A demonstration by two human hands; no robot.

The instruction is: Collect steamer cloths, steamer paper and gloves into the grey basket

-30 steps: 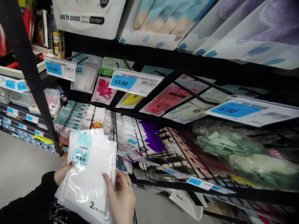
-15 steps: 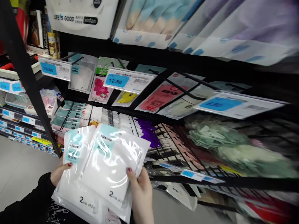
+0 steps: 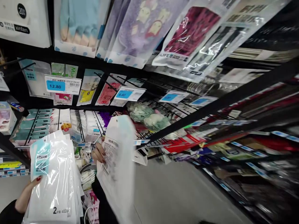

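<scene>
My left hand [image 3: 26, 193] is closed on several white flat packets of steamer cloths [image 3: 54, 186], held upright in a stack at the lower left. The front one carries a pale blue label and a "2" near its bottom. To the right, my right hand [image 3: 99, 153] grips a single packet of steamer cloths [image 3: 113, 165] by its side edge, fingers on the printed back. That packet is turned nearly edge-on and its right side is blurred. A gap separates it from the stack.
Ahead, gloves in bags [image 3: 77, 28] hang from the upper rack. Price tags [image 3: 63, 85] stick out on hooks below them. Bath puffs [image 3: 149, 115] and rows of hanging packets [image 3: 37, 124] fill the lower level. A black slanted shelf post [image 3: 187, 112] crosses at right, above grey floor [image 3: 163, 193].
My right hand has drawn one packet away from the stack to the right and turned its back into view. The left hand keeps the others. My view has swung right along the shelves.
</scene>
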